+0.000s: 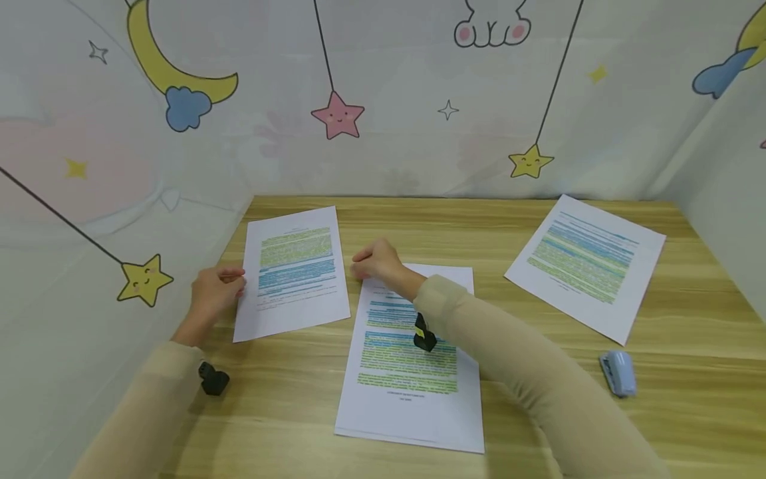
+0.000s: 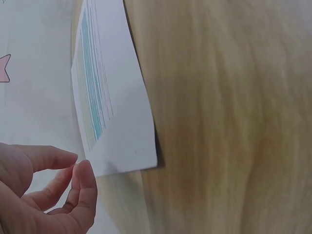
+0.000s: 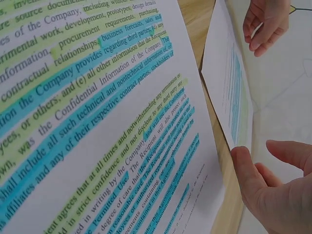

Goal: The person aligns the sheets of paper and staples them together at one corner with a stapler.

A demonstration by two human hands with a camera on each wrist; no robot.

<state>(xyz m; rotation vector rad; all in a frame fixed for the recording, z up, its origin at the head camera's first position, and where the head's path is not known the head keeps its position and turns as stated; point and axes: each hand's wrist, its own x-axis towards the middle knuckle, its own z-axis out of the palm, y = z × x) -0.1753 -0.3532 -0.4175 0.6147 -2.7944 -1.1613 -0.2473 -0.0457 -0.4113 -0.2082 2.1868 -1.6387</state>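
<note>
My left hand [image 1: 215, 293] is at the left edge of a highlighted printed sheet [image 1: 299, 324]. In the left wrist view its bent thumb and fingertips [image 2: 87, 178] come close together beside the paper's edge; a firm grip does not show. Between this sheet and a second highlighted one [image 1: 413, 419] is my right hand [image 1: 383, 263], near the middle sheet's top left corner. The right wrist view shows its thumb and index finger [image 3: 243, 170] apart, the index tip by the left sheet's right edge. Black wrist cameras sit on both sleeves.
A third highlighted sheet [image 1: 634, 273] lies slanted at the back right of the wooden table [image 1: 706, 426]. Nearer stands a light blue stapler [image 1: 619, 374]. A white curtain [image 1: 407, 153] with stars and clouds borders the back and sides.
</note>
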